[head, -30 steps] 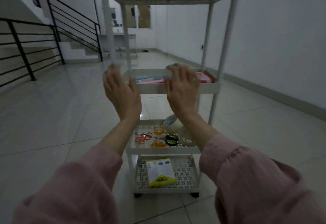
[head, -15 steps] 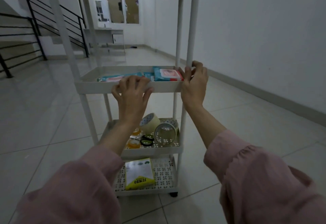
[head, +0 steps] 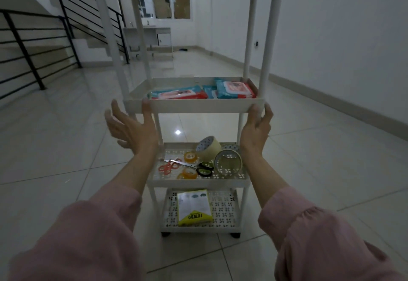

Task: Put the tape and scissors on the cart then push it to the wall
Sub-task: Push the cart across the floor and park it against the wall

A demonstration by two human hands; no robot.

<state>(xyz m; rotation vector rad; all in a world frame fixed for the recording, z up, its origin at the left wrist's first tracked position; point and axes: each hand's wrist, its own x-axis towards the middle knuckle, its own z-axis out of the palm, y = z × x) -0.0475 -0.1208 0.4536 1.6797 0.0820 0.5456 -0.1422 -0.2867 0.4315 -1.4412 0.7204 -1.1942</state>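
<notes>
White tiered cart (head: 194,106) centred on tiled floor (head: 66,148), black casters at bottom. All positions given relative to cart.

Shelf at hand height: several wipe packs (head: 234,89), blue/red, lying flat; most toward right side, one long pack (head: 178,94) left of middle.

Perforated shelf below: 
- big beige tape roll (head: 208,148) tilted at back
- second wide roll (head: 228,163) standing on edge at front right, another roll partly hidden behind it
- two small clear-yellow tape rolls (head: 191,156), one mid-shelf, one at front edge (head: 187,173)
- red-handled scissors (head: 169,167) left side
- black-handled scissors (head: 204,169) in middle, blades pointing left, crossing near red pair

Bottom shelf: single white/yellow packet (head: 194,207) lying flat, printed "JUMBO", reads upside down.

Top shelf seen only from underneath; contents cannot be told.

Left hand (head: 130,130) at front left corner of wipe shelf, fingers spread wide, palm facing inward, thumb tip touching front rim; nothing gripped. Right hand (head: 256,130) at front right corner, fingers loosely curved around corner post and rim, touching; firm grip or just contact cannot be told. Pink sleeves (head: 320,236) on both arms.

White wall (head: 342,48) right of cart, well apart. Staircase with black railing (head: 44,44) far left; small white desk (head: 152,35) far behind.
</notes>
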